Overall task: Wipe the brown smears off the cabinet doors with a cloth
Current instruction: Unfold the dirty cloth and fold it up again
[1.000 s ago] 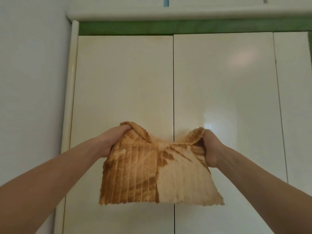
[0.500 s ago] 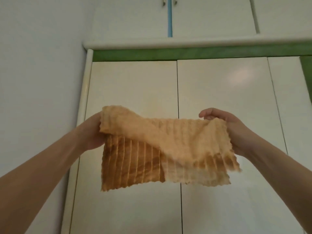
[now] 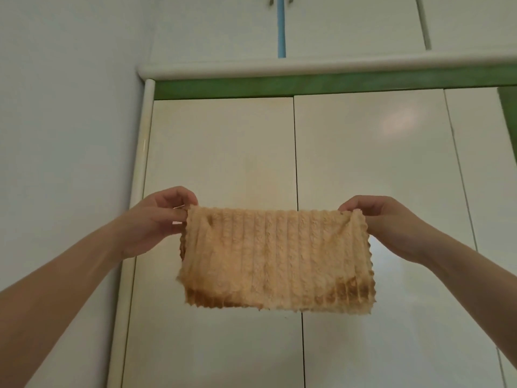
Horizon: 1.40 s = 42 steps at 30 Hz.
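Before the cabinet doors (image 3: 223,152), we hold the cloth (image 3: 274,256) folded at six o'clock, our left hand (image 3: 156,219) and right hand (image 3: 391,222) each pinching a top corner. We should keep the cleaner face outward, the stained edge away, then press flat.

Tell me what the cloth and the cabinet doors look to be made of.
cloth: soft plush fabric, likely microfibre or chenille, judging by fuzzy pile in vertical ribs and a scalloped edge; tan, with darker brown staining along the bottom.
cabinet doors: smooth glossy cream panels, perhaps lacquered or laminated board; they show soft light reflections. What lies under the finish cannot be told.
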Each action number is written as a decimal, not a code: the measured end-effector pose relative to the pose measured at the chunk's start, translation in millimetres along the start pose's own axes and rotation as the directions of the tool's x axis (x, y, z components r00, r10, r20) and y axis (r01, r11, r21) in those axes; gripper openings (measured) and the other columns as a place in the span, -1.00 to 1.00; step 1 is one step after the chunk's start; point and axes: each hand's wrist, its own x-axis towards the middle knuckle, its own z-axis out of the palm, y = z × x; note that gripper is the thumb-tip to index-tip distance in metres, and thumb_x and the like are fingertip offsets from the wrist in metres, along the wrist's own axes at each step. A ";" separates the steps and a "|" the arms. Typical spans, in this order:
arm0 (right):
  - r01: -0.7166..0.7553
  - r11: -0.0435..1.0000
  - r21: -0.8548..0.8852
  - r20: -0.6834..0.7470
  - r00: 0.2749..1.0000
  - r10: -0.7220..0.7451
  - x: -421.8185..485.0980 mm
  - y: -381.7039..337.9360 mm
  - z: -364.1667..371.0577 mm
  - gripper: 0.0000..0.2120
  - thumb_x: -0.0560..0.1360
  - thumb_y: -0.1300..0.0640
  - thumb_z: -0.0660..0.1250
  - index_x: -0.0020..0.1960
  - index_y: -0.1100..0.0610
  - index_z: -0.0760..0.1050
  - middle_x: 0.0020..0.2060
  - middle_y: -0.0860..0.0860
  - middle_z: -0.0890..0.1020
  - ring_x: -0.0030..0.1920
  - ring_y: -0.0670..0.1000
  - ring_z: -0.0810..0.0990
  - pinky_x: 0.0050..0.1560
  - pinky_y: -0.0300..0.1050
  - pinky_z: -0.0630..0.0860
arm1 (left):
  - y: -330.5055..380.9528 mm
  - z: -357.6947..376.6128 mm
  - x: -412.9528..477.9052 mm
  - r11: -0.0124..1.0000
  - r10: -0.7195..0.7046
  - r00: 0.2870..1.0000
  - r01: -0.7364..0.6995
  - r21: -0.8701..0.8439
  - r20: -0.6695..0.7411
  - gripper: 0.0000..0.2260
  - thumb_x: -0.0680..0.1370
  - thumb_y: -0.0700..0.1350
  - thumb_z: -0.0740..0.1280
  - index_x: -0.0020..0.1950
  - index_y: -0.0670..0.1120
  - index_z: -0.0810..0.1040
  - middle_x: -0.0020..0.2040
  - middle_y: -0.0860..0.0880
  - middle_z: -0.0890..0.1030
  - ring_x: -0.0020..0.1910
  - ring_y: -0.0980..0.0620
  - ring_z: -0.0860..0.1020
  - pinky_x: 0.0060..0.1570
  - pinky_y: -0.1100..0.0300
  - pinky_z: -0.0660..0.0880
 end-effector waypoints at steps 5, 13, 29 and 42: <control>-0.106 0.991 0.086 0.133 0.987 0.094 1.7 8.5 -3.1 -0.76 0.53 0.58 0.15 -0.06 0.29 0.45 -0.30 0.12 0.47 -0.40 0.01 0.45 -0.37 -0.19 0.47 | -4.1 -0.5 -4.1 1.000 -0.030 0.999 0.030 0.000 -0.011 -0.75 0.27 -0.19 0.61 -0.17 -0.15 0.60 -0.23 -0.08 0.54 -0.27 -0.02 0.55 -0.29 0.19 0.56; -0.091 0.996 0.008 -0.120 0.989 0.092 11.2 21.9 8.0 -0.73 0.56 0.53 0.14 -0.17 0.22 0.39 -0.40 0.08 0.49 -0.45 0.07 0.41 -0.42 -0.13 0.42 | -9.4 -5.3 -6.4 0.982 -0.051 0.984 0.080 0.169 -0.170 -0.79 0.37 -0.37 0.48 -0.26 -0.14 0.50 -0.26 -0.08 0.55 -0.27 -0.03 0.59 -0.29 0.18 0.61; -0.321 0.947 0.019 0.085 0.944 0.319 1.7 31.6 3.1 -0.76 0.64 0.40 0.14 0.12 0.28 0.57 -0.25 0.10 0.57 -0.30 0.04 0.51 -0.29 -0.16 0.56 | -23.1 9.3 -4.7 0.968 -0.132 0.975 0.165 0.187 -0.181 -0.84 0.61 -0.30 0.28 0.11 -0.12 0.60 -0.14 -0.08 0.68 -0.19 0.02 0.61 -0.19 0.21 0.58; -0.416 0.818 0.398 0.073 0.903 0.423 -2.0 64.0 14.3 -0.63 0.59 0.19 0.07 -0.27 0.22 0.54 -0.35 0.02 0.55 -0.45 0.00 0.44 -0.41 -0.13 0.35 | -35.0 11.0 -7.8 0.949 -0.207 0.965 0.239 0.208 -0.163 -0.84 0.52 -0.21 0.35 -0.11 -0.19 0.73 -0.08 -0.09 0.71 -0.10 0.02 0.66 -0.20 0.17 0.64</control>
